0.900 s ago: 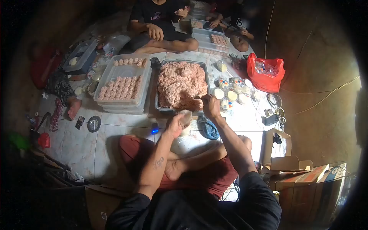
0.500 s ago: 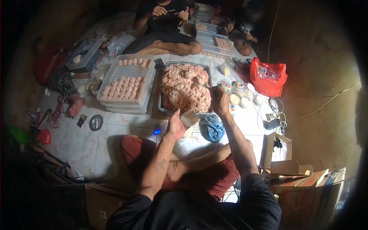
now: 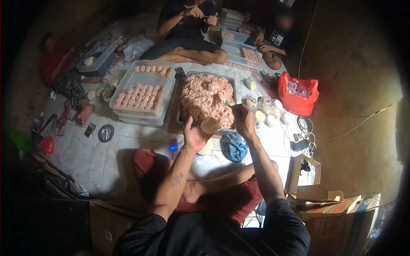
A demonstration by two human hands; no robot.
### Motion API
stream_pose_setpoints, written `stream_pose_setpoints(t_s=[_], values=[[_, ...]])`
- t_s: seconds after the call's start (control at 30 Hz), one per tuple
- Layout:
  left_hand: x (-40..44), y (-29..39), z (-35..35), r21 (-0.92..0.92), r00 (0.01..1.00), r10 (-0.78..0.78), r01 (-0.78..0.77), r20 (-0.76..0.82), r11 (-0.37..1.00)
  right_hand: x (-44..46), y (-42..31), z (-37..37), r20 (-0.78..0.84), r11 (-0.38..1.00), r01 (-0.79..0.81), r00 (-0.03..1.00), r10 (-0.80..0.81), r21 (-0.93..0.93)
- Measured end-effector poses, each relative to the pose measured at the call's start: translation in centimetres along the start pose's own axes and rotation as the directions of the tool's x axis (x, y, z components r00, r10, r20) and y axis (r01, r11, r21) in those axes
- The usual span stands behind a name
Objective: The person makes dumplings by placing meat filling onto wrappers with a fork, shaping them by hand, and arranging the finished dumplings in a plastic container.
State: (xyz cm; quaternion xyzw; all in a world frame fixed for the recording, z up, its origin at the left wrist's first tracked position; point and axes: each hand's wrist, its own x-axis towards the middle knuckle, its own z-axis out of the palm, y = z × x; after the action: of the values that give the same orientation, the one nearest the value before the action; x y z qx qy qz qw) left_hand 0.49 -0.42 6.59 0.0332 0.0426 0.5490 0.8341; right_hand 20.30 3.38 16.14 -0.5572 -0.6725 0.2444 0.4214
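Note:
My left hand (image 3: 195, 137) is palm up below the front edge of a tray (image 3: 234, 81) heaped with pink minced filling (image 3: 207, 96). A round pale wrapper (image 3: 210, 125) lies on its fingers, with the thumb apart from it. My right hand (image 3: 244, 119) is closed at the tray's right edge, over the filling; a thin dark tool (image 3: 232, 106) seems to stick out of it toward the filling. Below the tray, a stack of pale wrappers (image 3: 206, 148) is partly hidden by my left hand. A blue cloth (image 3: 234, 147) lies beside it.
Stacked clear boxes (image 3: 139, 112) with rows of filled pieces stand left. Packs of wrappers (image 3: 270, 112), a red bag (image 3: 297, 94) and cables (image 3: 304, 132) are right. An open carton (image 3: 318, 192) sits lower right. Several other people sit around, one person (image 3: 183, 42) across the tray.
The wrapper on my left hand now faces up more flatly, the fingers beneath it. My right hand stays near the tray's right edge. The person across has brought both hands together.

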Motion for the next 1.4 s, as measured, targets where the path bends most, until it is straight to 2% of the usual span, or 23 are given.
stream_pose_setpoints(t_s=[0.07,0.1,0.13,0.23,0.3,0.4,0.47,0.53,0.6,0.7,0.73,0.8,0.87,0.93,1.0,1.07,1.1,1.2,1.23,1.27,1.33,1.37,1.4], values=[[0.1,0.5,1.4,0.019,0.995,0.089,-0.09,0.043,0.996,-2.1,-1.3,0.3,-0.009,1.0,0.012,1.0,-0.012,-0.016],[0.8,0.7,0.5,0.016,0.987,0.068,-0.071,0.144,0.997,-3.3,-0.9,1.1,0.013,0.995,0.088,0.996,-0.087,-0.054],[0.6,0.3,2.5,-0.02,0.985,0.126,-0.124,0.121,0.992,-4.5,0.0,2.0,0.038,0.983,0.163,0.986,-0.16,-0.09],[-0.8,-0.4,3.6,0.058,0.991,0.12,-0.124,0.063,0.991,-7.5,1.3,4.7,-0.049,0.988,0.154,0.987,-0.154,-0.021],[-1.9,-0.4,3.6,0.031,0.961,0.272,-0.274,0.037,0.961,-7.9,0.3,4.4,-0.023,0.978,0.208,0.978,-0.208,-0.012],[-2.3,0.7,1.3,0.051,0.991,0.103,-0.108,0.082,0.993,-10.4,0.6,5.7,0.059,0.968,0.251,0.966,-0.252,0.027],[-3.0,0.9,0.7,0.097,0.991,0.135,-0.137,0.022,0.986,-11.2,1.5,5.7,0.206,0.931,0.34,0.928,-0.31,-0.132],[-3.3,1.7,0.2,0.086,0.968,0.243,-0.238,-0.064,0.968,-11.2,-1.2,3.1,0.341,0.942,0.276,0.919,-0.2,-0.191],[-3.6,1.9,-0.4,0.137,0.956,0.271,-0.255,-0.116,0.957,-11.4,-2.8,2.2,0.246,0.981,0.161,0.96,-0.131,-0.106],[-3.7,0.9,0.6,0.182,0.976,0.198,-0.18,-0.086,0.967,-11.9,-2.7,3.9,0.121,0.991,0.122,0.986,-0.114,-0.062],[-3.7,0.3,2.5,0.147,0.968,0.201,-0.178,-0.152,0.973,-12.7,-1.6,5.9,-0.012,0.963,0.268,0.963,-0.269,-0.034],[-2.8,1.3,0.6,0.225,0.942,0.247,-0.196,-0.228,0.955,-13.4,-0.6,5.2,0.233,0.985,0.151,0.964,-0.128,-0.081],[-2.9,3.4,-1.5,0.266,0.943,0.251,-0.19,-0.219,0.945,-13.0,-0.9,3.9,0.189,0.984,0.172,0.969,-0.161,-0.039],[-3.9,3.5,-2.0,0.303,0.943,0.234,-0.158,-0.236,0.94,-12.5,-4.2,1.8,0.168,0.999,-0.012,0.986,0.005,0.041],[-3.7,2.9,-0.7,0.306,0.948,0.222,-0.146,-0.23,0.941,-12.0,-4.9,1.8,0.096,0.997,-0.027,0.995,0.02,0.07],[-3.9,0.9,2.2,0.224,0.964,0.143,-0.091,-0.225,0.97,-12.7,1.4,6.3,0.008,0.945,0.326,0.945,-0.326,0.002],[-3.4,1.0,0.9,0.238,0.962,0.157,-0.102,-0.224,0.966,-13.3,-1.8,5.4,0.166,0.982,0.13,0.974,-0.151,0.134],[-3.7,2.5,-3.1,0.146,0.971,0.114,-0.084,-0.209,0.986,-12.2,-2.9,2.7,0.317,0.993,0.115,0.942,-0.105,-0.011],[-4.1,2.5,-2.3,0.257,0.946,0.137,-0.06,-0.295,0.965,-11.7,-3.6,1.9,0.247,0.982,0.188,0.953,-0.176,-0.022],[-4.6,2.1,-1.5,0.252,0.942,0.126,-0.046,-0.31,0.967,-11.7,-4.6,1.8,0.134,0.988,0.156,0.979,-0.156,0.006],[-4.2,1.8,-0.1,0.248,0.972,-0.014,0.074,-0.236,0.966,-12.0,0.6,4.5,0.241,0.95,0.313,0.922,-0.303,-0.003],[-4.0,1.8,-0.7,0.399,0.955,0.042,0.082,-0.294,0.913,-12.1,0.7,4.0,0.237,0.949,0.317,0.922,-0.307,-0.005],[-4.0,2.1,-1.0,0.403,0.957,0.049,0.073,-0.284,0.912,-11.9,0.6,3.2,0.248,0.949,0.313,0.922,-0.297,-0.029]])
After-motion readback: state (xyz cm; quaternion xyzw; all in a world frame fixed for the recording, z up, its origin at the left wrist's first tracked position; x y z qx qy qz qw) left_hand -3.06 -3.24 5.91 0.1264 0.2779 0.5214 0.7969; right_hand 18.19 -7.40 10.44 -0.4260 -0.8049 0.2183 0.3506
